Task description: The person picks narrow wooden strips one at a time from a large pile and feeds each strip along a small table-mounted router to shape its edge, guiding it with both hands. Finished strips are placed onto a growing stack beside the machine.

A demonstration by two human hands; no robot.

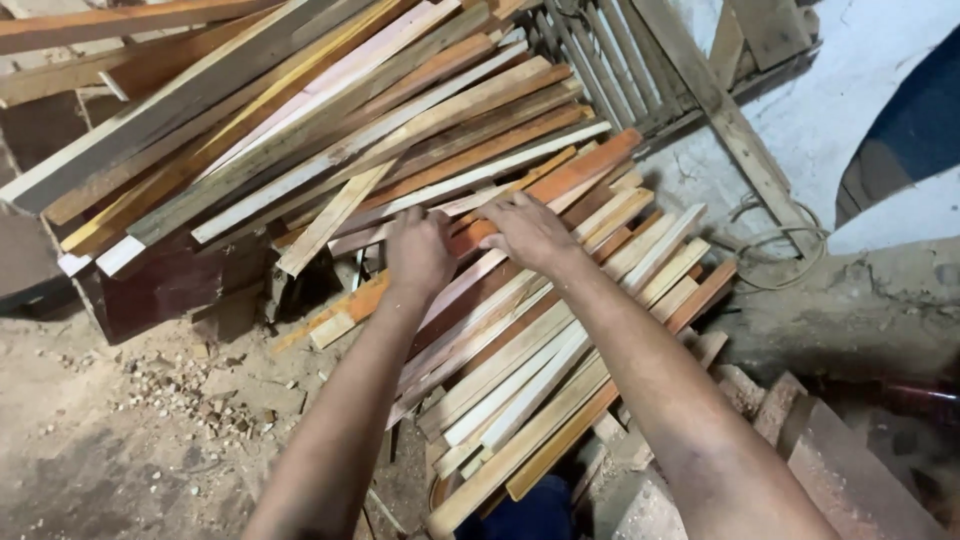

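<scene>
Both my hands reach into a loose heap of thin wooden slats (520, 370) lying on the ground. My left hand (418, 252) rests palm down on the slats, fingers curled over an orange-brown strip (560, 175). Just to its right, my right hand (527, 230) lies on the same orange-brown strip and the pale strips beside it, fingers spread and bent. Whether either hand grips a strip firmly I cannot tell; both press on the wood.
A larger stack of long planks (280, 110) leans across the upper left on a dark wooden block (170, 290). A slatted frame (610, 60) stands at the back. Wood chips (190, 390) litter the dirt floor. Bricks (780, 410) and a wire coil (775, 245) lie right.
</scene>
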